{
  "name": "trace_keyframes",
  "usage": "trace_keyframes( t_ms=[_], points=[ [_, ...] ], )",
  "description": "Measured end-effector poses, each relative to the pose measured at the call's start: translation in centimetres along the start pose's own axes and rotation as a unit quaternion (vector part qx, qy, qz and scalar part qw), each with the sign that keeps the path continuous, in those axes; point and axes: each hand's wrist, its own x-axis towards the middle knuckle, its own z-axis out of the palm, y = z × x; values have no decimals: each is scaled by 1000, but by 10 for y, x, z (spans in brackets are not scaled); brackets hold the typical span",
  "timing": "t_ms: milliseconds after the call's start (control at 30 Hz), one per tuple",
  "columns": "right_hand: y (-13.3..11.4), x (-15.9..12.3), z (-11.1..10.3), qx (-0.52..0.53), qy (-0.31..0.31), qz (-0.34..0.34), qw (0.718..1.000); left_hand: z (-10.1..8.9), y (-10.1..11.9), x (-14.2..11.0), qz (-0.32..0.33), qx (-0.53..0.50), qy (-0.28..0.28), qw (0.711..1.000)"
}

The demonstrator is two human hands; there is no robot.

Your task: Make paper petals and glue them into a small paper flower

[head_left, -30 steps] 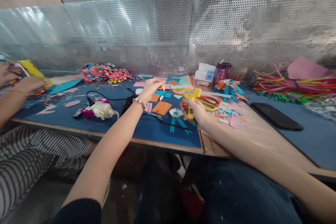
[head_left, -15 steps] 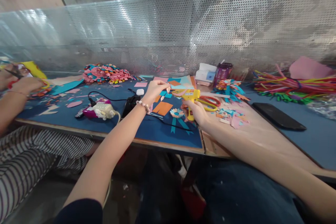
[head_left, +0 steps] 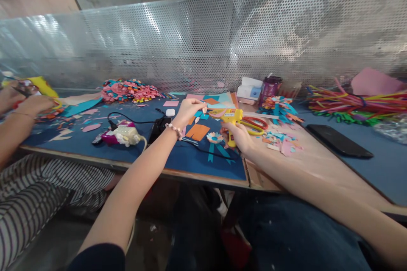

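In R hand (head_left: 241, 136), yel. glue gun (head_left: 234, 116); nr L hand (head_left: 187, 112)

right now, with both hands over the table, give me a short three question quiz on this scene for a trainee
1. Which hand grips the yellow glue gun?
2. True or false: the left hand pinches a small pale piece at its fingertips.
3. Choose one. In the picture, the black phone lies on which side of the flower with blue tails? a) left b) right

Key: 1. the right hand; 2. true; 3. b
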Motion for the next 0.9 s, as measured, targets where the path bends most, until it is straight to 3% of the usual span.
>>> trace_keyframes(
  t_ms=[167, 900],
  points=[
    [1, 1, -1, -4, 3, 7, 1000, 0, 1, 0, -16, 10, 25, 1000],
    [-5, -3, 1, -26, 9, 4, 1000, 1, 12, -5, -19, -5, 18, 1000]
  ],
)
